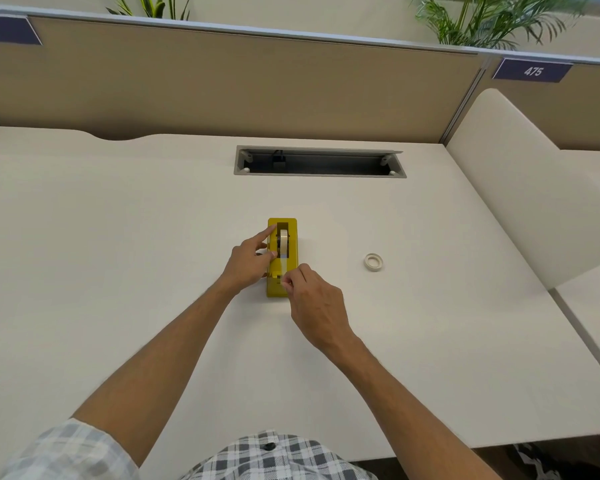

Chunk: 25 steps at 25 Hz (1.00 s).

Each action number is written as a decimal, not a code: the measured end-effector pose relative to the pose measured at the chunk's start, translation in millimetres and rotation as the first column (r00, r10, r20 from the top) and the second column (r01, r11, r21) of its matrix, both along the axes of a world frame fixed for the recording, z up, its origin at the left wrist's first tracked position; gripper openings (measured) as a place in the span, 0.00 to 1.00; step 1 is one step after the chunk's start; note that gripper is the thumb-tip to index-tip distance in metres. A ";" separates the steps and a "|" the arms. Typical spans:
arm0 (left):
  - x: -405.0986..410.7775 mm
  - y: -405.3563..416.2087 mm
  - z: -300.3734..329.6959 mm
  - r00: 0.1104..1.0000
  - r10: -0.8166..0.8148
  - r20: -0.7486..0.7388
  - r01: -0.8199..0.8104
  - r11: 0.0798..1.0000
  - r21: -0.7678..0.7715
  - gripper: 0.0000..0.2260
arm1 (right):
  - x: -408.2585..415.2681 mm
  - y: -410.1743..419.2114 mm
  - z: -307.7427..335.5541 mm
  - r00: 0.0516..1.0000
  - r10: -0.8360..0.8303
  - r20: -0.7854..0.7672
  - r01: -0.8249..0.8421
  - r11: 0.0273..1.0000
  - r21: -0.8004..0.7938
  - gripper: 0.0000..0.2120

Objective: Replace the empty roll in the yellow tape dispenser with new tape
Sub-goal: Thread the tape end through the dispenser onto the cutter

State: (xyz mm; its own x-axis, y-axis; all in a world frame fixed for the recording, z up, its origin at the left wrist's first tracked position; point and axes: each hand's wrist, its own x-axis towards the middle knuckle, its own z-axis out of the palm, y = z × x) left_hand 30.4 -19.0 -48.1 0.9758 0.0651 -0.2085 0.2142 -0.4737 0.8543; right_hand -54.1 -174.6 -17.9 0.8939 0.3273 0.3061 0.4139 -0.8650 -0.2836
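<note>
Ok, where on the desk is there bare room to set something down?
Widest bare patch: left of the dispenser, out to the desk edge. Also bare: between dispenser and cable slot, and the near strip between the forearms. Right side is open apart from the empty roll. Crowded only at the dispenser, under the left hand and right hand.

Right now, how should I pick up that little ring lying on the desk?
The small ring lies flat on the desk, with open space all round it. Come down from above and pinch its outer rim between thumb and finger, or hook a finger through the hole.
</note>
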 end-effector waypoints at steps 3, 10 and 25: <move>-0.9 0.2 1.1 1.000 0.001 -0.005 -0.001 1.000 -0.015 0.24 | -0.6 0.8 -2.3 1.000 0.004 -0.014 -0.004 1.000 -0.011 0.05; -2.7 -0.4 3.7 1.000 -0.005 0.002 0.005 1.000 -0.009 0.24 | -3.1 2.1 -12.3 0.998 0.027 -0.048 -0.029 0.999 -0.031 0.06; -3.6 -1.6 5.2 1.000 -0.005 0.001 0.005 1.000 0.023 0.24 | 0.5 1.0 -5.5 1.000 0.021 -0.002 -0.021 0.999 -0.024 0.03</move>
